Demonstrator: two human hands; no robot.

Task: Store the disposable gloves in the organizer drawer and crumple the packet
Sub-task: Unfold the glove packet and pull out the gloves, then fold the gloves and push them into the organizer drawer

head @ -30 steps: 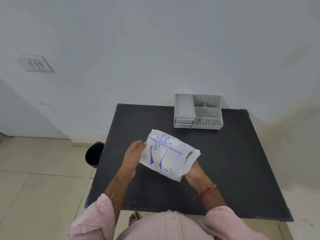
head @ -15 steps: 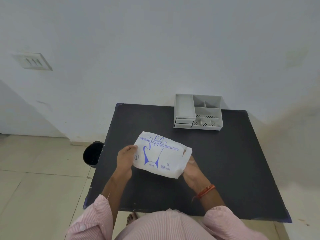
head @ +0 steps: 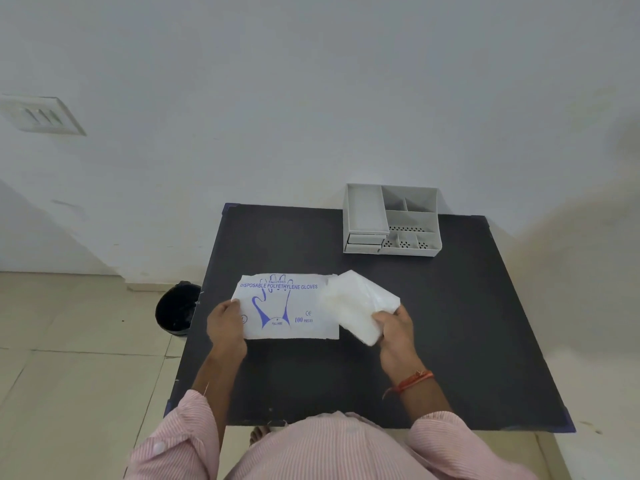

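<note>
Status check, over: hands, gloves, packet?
Left hand grips packet. Right hand grips glove stack, out of packet. Organizer drawers shut, path clear.

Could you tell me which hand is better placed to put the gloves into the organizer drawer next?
The right hand: it already grips the gloves, on the organizer's side. The left hand holds the packet.

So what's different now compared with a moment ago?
The right hand has pulled the stack of gloves out of the packet, sideways to the right. The left hand still grips the packet's left edge. The organizer stayed put, drawers closed.
</note>
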